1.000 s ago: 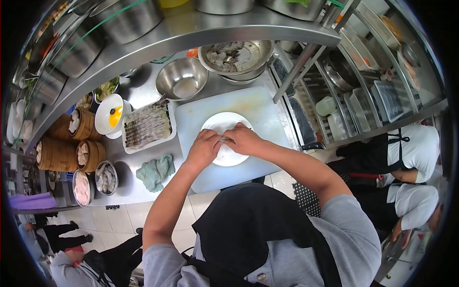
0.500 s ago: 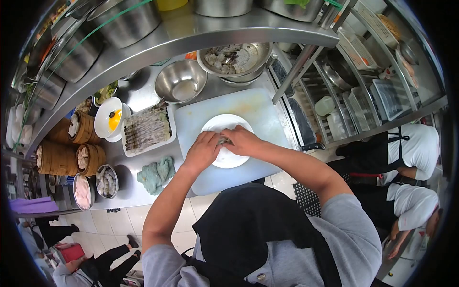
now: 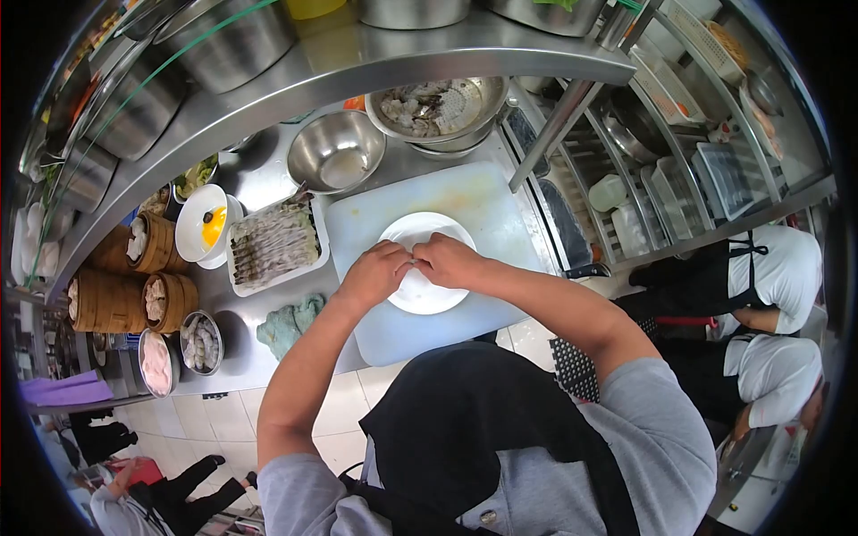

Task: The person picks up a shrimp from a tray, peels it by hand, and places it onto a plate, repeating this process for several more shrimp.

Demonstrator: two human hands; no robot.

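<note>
Over a white plate (image 3: 429,297) on a pale cutting board (image 3: 402,335), my left hand (image 3: 377,271) and my right hand (image 3: 447,260) meet fingertip to fingertip. The fingers of both are pinched around something small and greyish between them, too hidden to name. To the left of the board lies a white tray (image 3: 275,255) with rows of greyish shrimp. A crumpled green cloth (image 3: 290,327) rests below that tray. Behind the board are an empty metal bowl (image 3: 338,150) and a metal colander (image 3: 437,111) holding shrimp pieces.
At the left stand bamboo steamers (image 3: 103,299), a bowl of egg yolk (image 3: 204,221), a bowl of shrimp (image 3: 202,342) and a bowl of pink paste (image 3: 157,364). A knife (image 3: 585,272) lies right of the board. A metal shelf (image 3: 402,55) crosses overhead. Co-workers stand at right and lower left.
My hands have come slightly closer at the fingertips, and the greyish thing between them shows less. The co-workers at the right and lower left have shifted slightly.
</note>
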